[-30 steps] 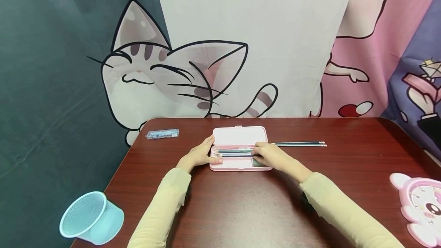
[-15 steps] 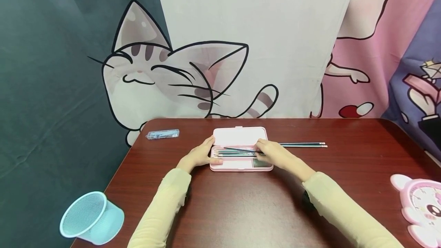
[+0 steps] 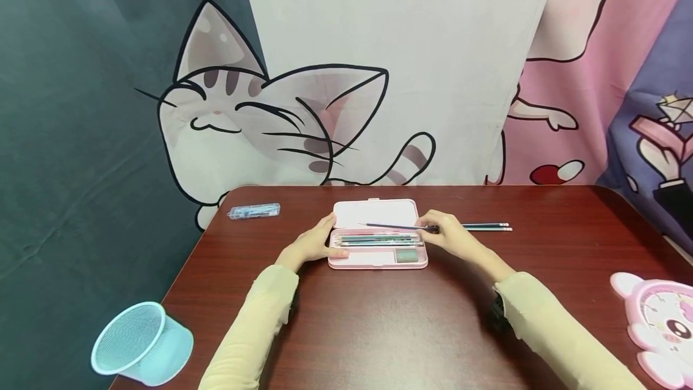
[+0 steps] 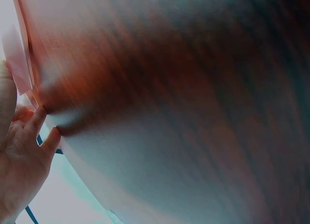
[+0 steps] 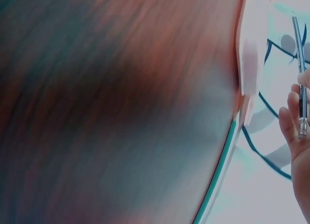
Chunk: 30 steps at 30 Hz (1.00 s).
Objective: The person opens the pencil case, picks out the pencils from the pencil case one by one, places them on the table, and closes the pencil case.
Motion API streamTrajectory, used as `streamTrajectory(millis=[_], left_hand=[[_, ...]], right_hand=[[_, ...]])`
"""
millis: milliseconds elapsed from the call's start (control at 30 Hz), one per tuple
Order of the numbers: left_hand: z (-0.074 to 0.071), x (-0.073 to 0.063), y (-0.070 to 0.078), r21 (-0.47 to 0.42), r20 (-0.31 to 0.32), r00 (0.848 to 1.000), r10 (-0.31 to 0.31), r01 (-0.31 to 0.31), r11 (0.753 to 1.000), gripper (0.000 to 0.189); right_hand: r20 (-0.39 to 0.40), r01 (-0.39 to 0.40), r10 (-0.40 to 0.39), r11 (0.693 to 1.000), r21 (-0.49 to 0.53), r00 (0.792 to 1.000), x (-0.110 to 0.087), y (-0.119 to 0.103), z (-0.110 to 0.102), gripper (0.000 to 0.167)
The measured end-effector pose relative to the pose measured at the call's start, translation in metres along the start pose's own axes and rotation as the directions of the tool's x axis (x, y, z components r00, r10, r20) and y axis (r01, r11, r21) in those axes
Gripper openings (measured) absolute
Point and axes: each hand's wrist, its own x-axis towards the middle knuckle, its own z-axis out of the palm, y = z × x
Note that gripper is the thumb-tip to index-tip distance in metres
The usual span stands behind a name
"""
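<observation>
A pink pencil case (image 3: 373,265) lies on the table with its lid laid back and several pencils (image 3: 379,239) inside. My left hand (image 3: 308,245) holds the case's left end, its thumb over the front part and its fingers towards the lid. Just above the right side of the lid, my right hand (image 3: 446,236) pinches a dark pencil (image 3: 395,226) near its ferrule end, the tip pointing left. In the right wrist view the pencil (image 5: 301,64) shows a silver ferrule. A greenish block (image 3: 407,256) sits in the case's front right compartment.
Two pencils (image 3: 487,227) lie on the table behind my right hand. A blue clear case (image 3: 254,211) is at the back left, a light-blue mesh basket (image 3: 162,348) at the front left. A pink animal-shaped clock (image 3: 657,318) is at the right edge.
My right hand has lifted the dark pencil out of the case and moved right and back with it. The greenish block is now uncovered. My left hand stays put.
</observation>
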Motion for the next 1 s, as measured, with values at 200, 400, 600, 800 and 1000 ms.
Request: streamTrajectory(millis=[200, 400, 600, 800, 1000], left_hand=[[0.000, 0.000, 0.000, -0.003, -0.002, 1.000, 0.002, -0.002, 1.000, 0.103], [0.000, -0.001, 0.001, -0.005, 0.002, 1.000, -0.004, 0.004, 1.000, 0.104], [0.000, -0.001, 0.001, -0.003, 0.002, 1.000, -0.007, 0.007, 1.000, 0.103], [-0.001, 0.000, 0.000, -0.007, 0.000, 1.000, -0.003, 0.003, 1.000, 0.104], [0.000, 0.000, 0.001, 0.001, 0.003, 1.000, -0.002, 0.002, 1.000, 0.103]], right_hand=[[-0.034, -0.090, 0.091, 0.996, 0.025, 0.995, -0.009, -0.006, -0.022, 0.009], [-0.040, -0.159, 0.160, 0.987, 0.021, 0.986, -0.025, 0.005, -0.047, 0.011], [-0.042, -0.211, 0.211, 0.978, 0.008, 0.977, -0.049, 0.044, -0.071, 0.011], [-0.031, -0.249, 0.248, 0.968, -0.019, 0.968, -0.068, 0.061, -0.090, 0.011], [0.027, -0.262, 0.263, 0.964, -0.032, 0.964, -0.077, 0.065, -0.095, 0.010]])
